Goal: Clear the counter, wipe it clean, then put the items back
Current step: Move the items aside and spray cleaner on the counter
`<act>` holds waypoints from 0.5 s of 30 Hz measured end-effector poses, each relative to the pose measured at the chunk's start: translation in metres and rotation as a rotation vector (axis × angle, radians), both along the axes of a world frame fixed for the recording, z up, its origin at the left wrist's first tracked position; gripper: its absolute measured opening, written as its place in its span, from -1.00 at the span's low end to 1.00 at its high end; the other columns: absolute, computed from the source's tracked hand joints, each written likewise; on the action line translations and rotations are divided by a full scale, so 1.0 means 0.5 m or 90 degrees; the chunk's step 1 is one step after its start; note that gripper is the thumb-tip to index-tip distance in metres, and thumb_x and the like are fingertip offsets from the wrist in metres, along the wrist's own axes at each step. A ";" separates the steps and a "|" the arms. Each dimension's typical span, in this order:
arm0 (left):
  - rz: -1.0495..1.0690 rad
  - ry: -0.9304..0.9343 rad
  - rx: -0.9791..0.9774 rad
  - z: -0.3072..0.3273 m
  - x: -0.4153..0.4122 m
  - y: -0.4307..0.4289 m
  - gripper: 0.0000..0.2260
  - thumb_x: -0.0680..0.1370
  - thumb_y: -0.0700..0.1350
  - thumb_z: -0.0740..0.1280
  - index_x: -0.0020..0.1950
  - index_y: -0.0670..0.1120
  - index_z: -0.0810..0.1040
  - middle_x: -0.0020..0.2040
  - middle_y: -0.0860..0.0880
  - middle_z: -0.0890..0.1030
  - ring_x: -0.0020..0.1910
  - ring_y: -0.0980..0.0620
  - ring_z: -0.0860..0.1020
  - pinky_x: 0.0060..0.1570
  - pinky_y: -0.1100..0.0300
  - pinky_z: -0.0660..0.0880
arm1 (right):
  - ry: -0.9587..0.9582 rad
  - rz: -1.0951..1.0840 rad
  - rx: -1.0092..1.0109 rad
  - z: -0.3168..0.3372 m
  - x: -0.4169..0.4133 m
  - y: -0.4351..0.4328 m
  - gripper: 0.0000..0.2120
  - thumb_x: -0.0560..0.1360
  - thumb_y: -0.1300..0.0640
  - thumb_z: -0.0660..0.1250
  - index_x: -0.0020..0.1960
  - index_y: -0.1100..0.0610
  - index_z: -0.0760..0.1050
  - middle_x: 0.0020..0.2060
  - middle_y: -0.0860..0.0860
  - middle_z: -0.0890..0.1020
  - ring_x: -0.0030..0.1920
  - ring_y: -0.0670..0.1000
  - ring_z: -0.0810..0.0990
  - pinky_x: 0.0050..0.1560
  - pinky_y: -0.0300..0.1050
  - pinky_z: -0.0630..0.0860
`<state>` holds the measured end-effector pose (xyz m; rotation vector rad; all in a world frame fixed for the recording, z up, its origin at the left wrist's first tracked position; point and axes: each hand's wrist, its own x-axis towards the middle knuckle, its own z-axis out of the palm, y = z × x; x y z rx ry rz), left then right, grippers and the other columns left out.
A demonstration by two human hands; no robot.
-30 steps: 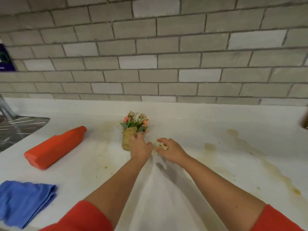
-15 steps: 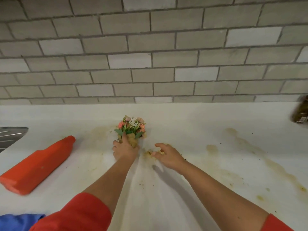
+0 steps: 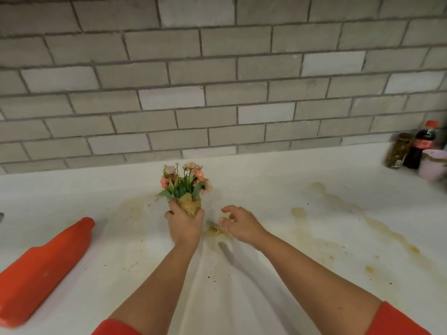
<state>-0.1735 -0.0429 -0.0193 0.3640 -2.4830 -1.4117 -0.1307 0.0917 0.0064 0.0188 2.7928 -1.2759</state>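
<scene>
Surface (image 3: 290,298): white, smooth and matt. It runs the full width and meets the wall (image 3: 217,68) at a straight back edge. Wide bare room lies between the arms and toward the near right.

Wall: grey brick-pattern tiles, some paler, with dark grout.

Posy (image 3: 186,181): small pink and peach blooms with green leaves, rising from a coarse burlap wrap (image 3: 189,206) tied with twine. It stands roughly upright at mid-surface, forward of the wall. The hand hides whether its base touches the surface.

Left hand (image 3: 185,226): fingers and thumb curled round the wrap, gripping it from the near side.

Right hand (image 3: 243,224): holds nothing, fingers loosely bent and spread, just right of the posy.

Crumbs (image 3: 214,230): small tan, gritty heap between the hands, by the right fingertips. Dark specks are scattered nearer.

Stains (image 3: 338,201): yellow-brown dried streaks trailing across the right half.

Bottle (image 3: 43,269): orange-red, matt plastic, lying on its side at the left with its neck pointing toward the wall. It is well apart from the posy.

Far right, by the wall: a speckled jar (image 3: 398,151), a dark cola (image 3: 419,147) with a red cap, and a pale pink cup (image 3: 433,164), close together.
</scene>
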 end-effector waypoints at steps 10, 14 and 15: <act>-0.165 0.125 0.109 0.056 0.059 0.115 -0.40 0.45 -0.10 0.39 0.40 -0.07 0.17 0.25 -0.18 0.32 -0.16 0.03 0.41 -0.14 0.10 0.44 | 0.067 -0.109 -0.146 0.047 0.035 0.033 -0.45 0.52 -0.17 0.23 0.42 0.05 0.28 0.02 0.02 0.53 0.02 -0.03 0.52 0.03 -0.23 0.41; -0.220 0.155 0.123 0.064 0.082 0.185 -0.36 0.44 -0.08 0.42 0.41 -0.07 0.16 0.26 -0.15 0.32 -0.22 0.20 0.35 -0.15 0.20 0.35 | 0.096 -0.150 -0.185 0.051 0.054 0.081 -0.44 0.47 -0.15 0.32 0.37 0.07 0.34 0.00 -0.01 0.58 -0.01 -0.05 0.57 0.02 -0.20 0.49; -0.233 0.159 0.126 0.066 0.088 0.204 -0.35 0.44 -0.08 0.42 0.42 -0.07 0.15 0.26 -0.15 0.32 -0.21 0.18 0.36 -0.14 0.20 0.35 | 0.102 -0.162 -0.185 0.051 0.061 0.098 -0.44 0.46 -0.15 0.34 0.37 0.06 0.34 0.01 -0.01 0.59 -0.01 -0.05 0.57 0.02 -0.19 0.51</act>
